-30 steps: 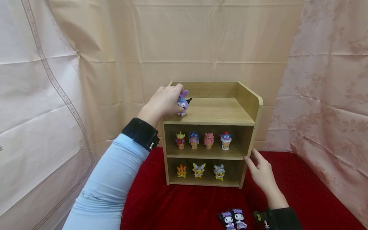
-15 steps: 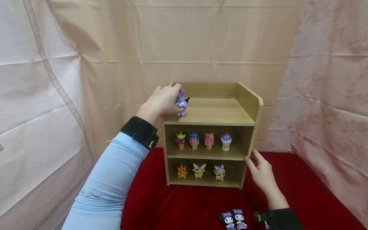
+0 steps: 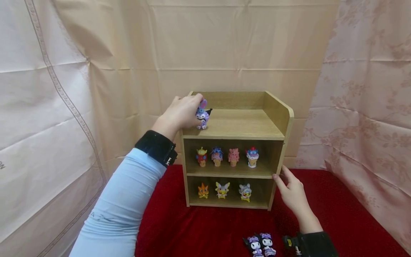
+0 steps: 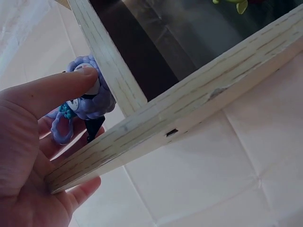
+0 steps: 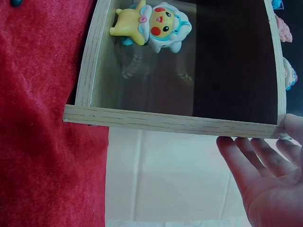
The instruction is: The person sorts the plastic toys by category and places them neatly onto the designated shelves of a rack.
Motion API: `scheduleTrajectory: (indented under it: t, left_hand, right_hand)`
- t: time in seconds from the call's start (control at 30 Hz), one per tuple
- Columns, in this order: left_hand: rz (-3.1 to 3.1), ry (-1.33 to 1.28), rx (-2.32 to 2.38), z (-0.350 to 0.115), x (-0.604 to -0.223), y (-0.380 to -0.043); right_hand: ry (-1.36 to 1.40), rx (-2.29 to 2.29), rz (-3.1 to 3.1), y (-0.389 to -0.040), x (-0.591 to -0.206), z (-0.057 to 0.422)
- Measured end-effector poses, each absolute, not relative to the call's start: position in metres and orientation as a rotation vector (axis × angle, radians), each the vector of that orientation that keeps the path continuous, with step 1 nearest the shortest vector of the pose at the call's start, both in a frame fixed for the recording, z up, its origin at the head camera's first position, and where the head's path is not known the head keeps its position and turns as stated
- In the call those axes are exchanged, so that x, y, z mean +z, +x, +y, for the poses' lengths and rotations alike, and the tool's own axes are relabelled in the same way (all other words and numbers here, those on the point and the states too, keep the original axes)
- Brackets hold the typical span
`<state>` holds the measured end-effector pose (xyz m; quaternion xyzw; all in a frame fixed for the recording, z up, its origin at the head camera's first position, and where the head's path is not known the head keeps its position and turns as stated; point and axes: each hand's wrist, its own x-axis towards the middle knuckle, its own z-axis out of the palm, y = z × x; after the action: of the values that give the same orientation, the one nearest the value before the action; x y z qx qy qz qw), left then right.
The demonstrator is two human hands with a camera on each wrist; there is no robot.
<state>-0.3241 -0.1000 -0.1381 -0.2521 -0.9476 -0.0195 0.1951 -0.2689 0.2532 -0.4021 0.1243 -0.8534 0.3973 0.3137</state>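
A purple figurine with a bunny-eared hood (image 3: 202, 116) stands at the left end of the top of the wooden display shelf (image 3: 240, 123). My left hand (image 3: 183, 112) pinches it from the left; in the left wrist view the thumb lies across the figurine (image 4: 102, 101), while other fingers are behind the side panel. My right hand (image 3: 292, 194) holds the shelf's right side panel, thumb on the front edge and fingertips against the outside. On the middle level stand several ice-cream-cone figurines (image 3: 233, 157). Below them are orange, lilac-and-yellow and white-hooded figurines (image 3: 245, 192).
Two black-and-purple figurines (image 3: 261, 245) lie side by side on the red cloth (image 3: 205, 232) in front of the shelf. Beige curtains (image 3: 240, 46) hang behind, with a floral one (image 3: 363, 89) at the right. The shelf's top has a raised rim.
My left hand has shifted slightly left with the purple figurine, whose face has turned more to the front. The right hand stays on the side panel.
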Motion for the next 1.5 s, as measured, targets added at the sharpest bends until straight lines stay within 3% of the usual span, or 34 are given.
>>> scheduleTrajectory:
  t: [0.97,1.5]
  left_hand:
    - [-2.367,-0.761,-0.165,-0.114,-0.142,-0.308]
    - [-1.823,-0.77,-0.379,-0.134,-0.189,-0.291]
  right_hand:
    - [0.295,1.055,-2.215,-0.257,-0.385,0.265]
    - [0.321,1.087,-2.095,-0.234,-0.358,0.274]
